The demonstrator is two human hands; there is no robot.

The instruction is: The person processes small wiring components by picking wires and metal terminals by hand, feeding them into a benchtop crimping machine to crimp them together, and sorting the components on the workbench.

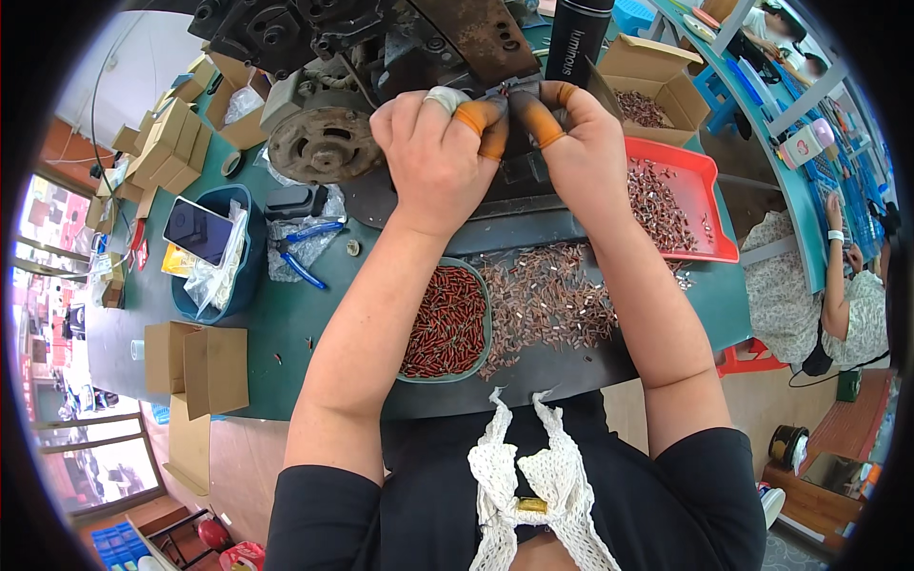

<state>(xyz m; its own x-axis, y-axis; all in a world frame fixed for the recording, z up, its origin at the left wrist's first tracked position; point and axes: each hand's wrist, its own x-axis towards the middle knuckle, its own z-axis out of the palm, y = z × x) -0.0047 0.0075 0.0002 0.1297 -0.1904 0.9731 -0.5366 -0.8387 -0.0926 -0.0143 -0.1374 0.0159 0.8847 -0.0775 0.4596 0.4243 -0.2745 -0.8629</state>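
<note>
Both my hands meet at the working point of a dark metal press (476, 52), with their fingertips close together. My left hand (433, 143) is closed in a pinch, with orange finger covers on thumb and finger and a pale wrap on another finger. My right hand (576, 143), also wearing orange covers, pinches just beside it. Whatever lies between the fingertips is too small to make out. Below my wrists sits a green tub (487, 328) full of small red-and-metal parts (443, 324). Loose small coppery parts (547, 300) are spread on the table right of the tub.
A red tray (719, 195) of small parts and an open cardboard box (657, 71) stand right. A black bottle (576, 43) is behind my right hand. To the left are blue pliers (309, 252), a blue bin (243, 276) topped by a phone (198, 231), and boxes (205, 362). People work at far right.
</note>
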